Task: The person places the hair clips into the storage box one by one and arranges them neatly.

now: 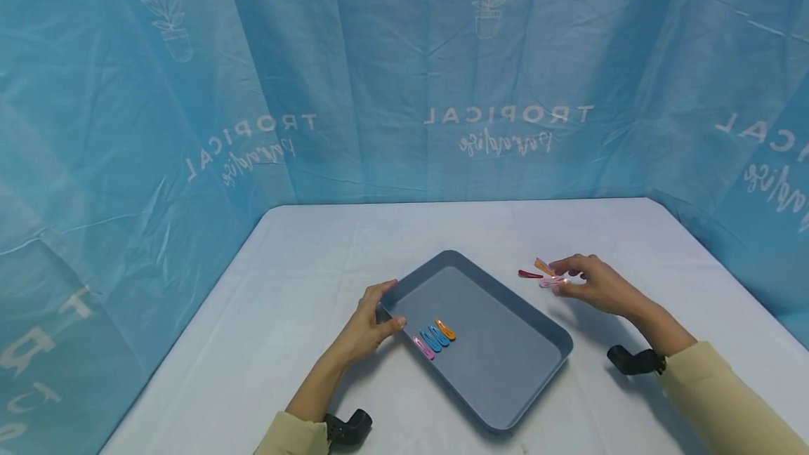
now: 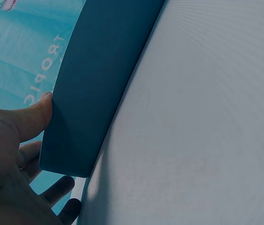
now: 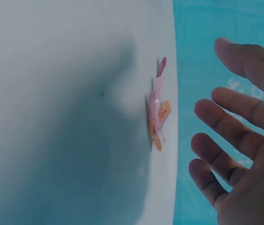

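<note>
A grey-blue tray (image 1: 493, 293) lies at an angle on the white table. My left hand (image 1: 366, 328) holds its left corner, the thumb at the rim; the left wrist view shows the hand (image 2: 15, 145) against the tray wall (image 2: 85, 93). Inside, by the left rim, a pink clip (image 1: 424, 348), two blue clips (image 1: 434, 338) and an orange clip (image 1: 445, 330) form a row. Right of the tray, my right hand (image 1: 594, 283) hovers with fingers apart over a loose group: a red clip (image 1: 529, 274), orange clip (image 1: 544, 268) and pink clips (image 1: 552, 281). The right wrist view shows this hand (image 3: 249, 126) beside the group (image 3: 155, 112).
White cloth (image 1: 316, 251) covers the table around the tray. Blue printed curtains (image 1: 379, 76) stand behind and along both sides. Each wrist carries a black device, the left one (image 1: 349, 429) near the front edge, the right one (image 1: 634, 361) right of the tray.
</note>
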